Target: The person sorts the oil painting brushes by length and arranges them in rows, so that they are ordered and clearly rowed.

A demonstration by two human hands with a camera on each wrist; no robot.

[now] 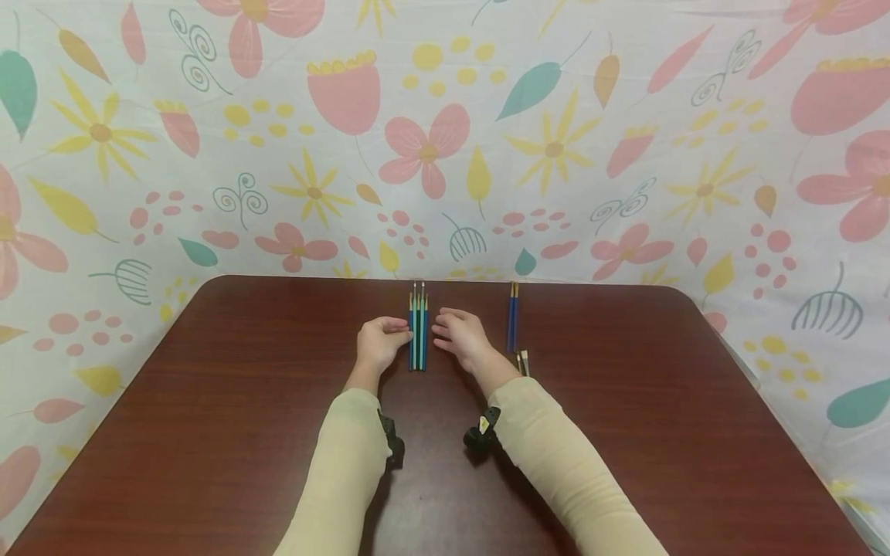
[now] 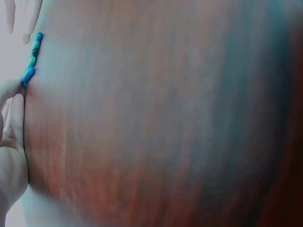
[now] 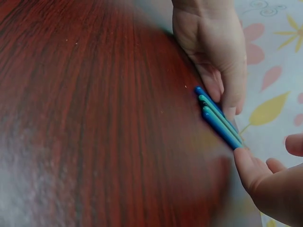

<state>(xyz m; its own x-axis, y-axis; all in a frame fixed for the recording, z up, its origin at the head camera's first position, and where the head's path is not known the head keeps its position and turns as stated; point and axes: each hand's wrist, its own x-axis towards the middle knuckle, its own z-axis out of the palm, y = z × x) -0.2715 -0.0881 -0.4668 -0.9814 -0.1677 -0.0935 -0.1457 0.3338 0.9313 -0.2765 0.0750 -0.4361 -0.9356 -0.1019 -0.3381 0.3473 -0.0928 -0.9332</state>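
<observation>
A flowered cloth (image 1: 445, 93) is hanging across the far side of the scene, behind the work area. A dark reddish-brown wood-grain tabletop (image 1: 208, 432) is filling the ground before it. Two pale yellow sleeves, left (image 1: 337, 471) and right (image 1: 570, 463), are reaching in from the near edge. The left hand (image 1: 379, 344) is resting on the tabletop, thumb and fingers fairly straight, touching the left side of a row of paintbrushes (image 1: 415, 333) without gripping it. The right hand (image 1: 462, 337) is hovering just right of that row, its fingers spread loosely and holding nothing; fingertip contact is not being settled by the right wrist view.

The row, apparently five blue and teal handles, is lying near the far edge, between the two hands. Its handles are running side by side, bristle ends pointing far and handle ends near; the middle brushes are extending farther toward the edge than the blue outer ones. Black wrist devices, left (image 1: 392, 442) and right (image 1: 478, 439), are sitting at the cuffs. Two blue paintbrushes (image 1: 513, 320) are lying together farther right. Just near of them, two pale-tipped brushes (image 1: 524, 361) are showing, their near parts being hidden behind the right sleeve.
</observation>
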